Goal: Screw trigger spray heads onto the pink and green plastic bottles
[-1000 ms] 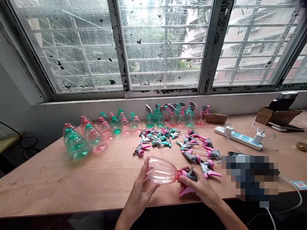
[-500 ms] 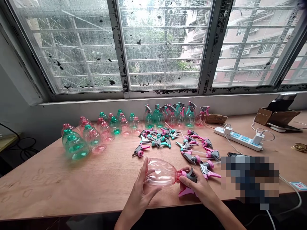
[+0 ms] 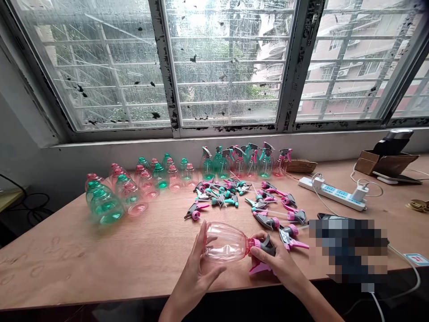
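Right now, from the head camera, I see my left hand (image 3: 196,273) cupping the body of a clear pink bottle (image 3: 226,242) that lies on its side just above the near edge of the wooden worktop (image 3: 100,255), fingers (image 3: 203,237) spread around its rounded wall with the thumb on the near side. My right hand (image 3: 279,264) has its fingers pinched around a grey-and-pink spray head (image 3: 264,252) sitting at the bottle's neck, the pink trigger pointing down toward the worktop edge. Just beyond my right hand lies a loose scatter of spray heads (image 3: 241,199), pink ones and teal ones mixed, some with their thin dip tubes showing. Farther left stands a cluster of open bottles (image 3: 130,192) in green and pink, without heads. Against the wall under the window (image 3: 228,62), a row of finished bottles (image 3: 244,163) stands with heads fitted. To the right a white power strip (image 3: 335,192) lies on the worktop with a white charger plugged in and a cable trailing toward me; near it is a blurred patch I cannot read. At the far right a brown cardboard box (image 3: 385,161) holds a dark object. A small card (image 3: 417,258) with red print sits at the right edge, but its writing is too small to read, and I can make out no brand or label on any bottle.
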`<state>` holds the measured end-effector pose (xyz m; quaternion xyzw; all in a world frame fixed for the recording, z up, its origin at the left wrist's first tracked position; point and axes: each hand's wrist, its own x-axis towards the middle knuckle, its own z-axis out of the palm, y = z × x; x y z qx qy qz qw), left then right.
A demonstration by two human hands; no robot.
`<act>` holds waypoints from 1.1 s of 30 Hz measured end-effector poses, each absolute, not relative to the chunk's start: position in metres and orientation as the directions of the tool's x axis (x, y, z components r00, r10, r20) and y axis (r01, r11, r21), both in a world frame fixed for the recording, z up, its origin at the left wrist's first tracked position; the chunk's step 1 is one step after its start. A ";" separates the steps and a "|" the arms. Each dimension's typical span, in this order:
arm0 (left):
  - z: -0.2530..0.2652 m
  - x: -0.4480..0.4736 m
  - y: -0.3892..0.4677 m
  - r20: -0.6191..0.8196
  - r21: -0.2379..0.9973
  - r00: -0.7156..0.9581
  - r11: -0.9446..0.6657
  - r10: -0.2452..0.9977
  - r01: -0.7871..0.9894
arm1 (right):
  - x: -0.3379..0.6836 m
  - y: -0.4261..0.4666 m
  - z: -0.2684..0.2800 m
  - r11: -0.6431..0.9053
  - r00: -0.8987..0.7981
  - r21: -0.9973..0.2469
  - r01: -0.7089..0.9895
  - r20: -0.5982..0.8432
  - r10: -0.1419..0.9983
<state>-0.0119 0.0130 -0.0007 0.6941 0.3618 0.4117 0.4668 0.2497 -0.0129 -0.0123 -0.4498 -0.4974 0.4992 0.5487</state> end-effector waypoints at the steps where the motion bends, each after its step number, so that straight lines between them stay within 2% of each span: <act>1: -0.001 -0.012 0.013 0.224 0.953 0.398 -0.286 0.890 0.101 | 0.250 -0.013 -0.012 0.100 0.003 -0.990 -0.096 0.100 0.995; 6: -0.005 -0.015 0.016 0.156 0.981 0.407 -0.189 0.900 0.042 | 0.251 -0.014 -0.010 0.112 0.009 -0.991 -0.069 0.112 0.994; 13: -0.006 -0.015 0.014 0.249 0.949 0.402 -0.305 0.881 0.079 | 0.251 -0.012 -0.013 0.087 -0.027 -0.984 -0.154 0.092 0.995; 20: -0.008 -0.015 0.018 0.206 0.971 0.414 -0.238 0.887 0.026 | 0.252 -0.012 -0.012 0.149 -0.023 -0.987 -0.056 0.150 0.988; 26: -0.003 -0.013 0.017 0.280 0.930 0.399 -0.350 0.873 0.113 | 0.252 -0.013 -0.014 0.074 -0.028 -0.988 -0.136 0.079 0.997; 33: -0.007 -0.013 0.017 0.179 0.976 0.411 -0.215 0.894 0.042 | 0.253 -0.012 -0.015 0.134 -0.017 -0.989 -0.067 0.136 0.991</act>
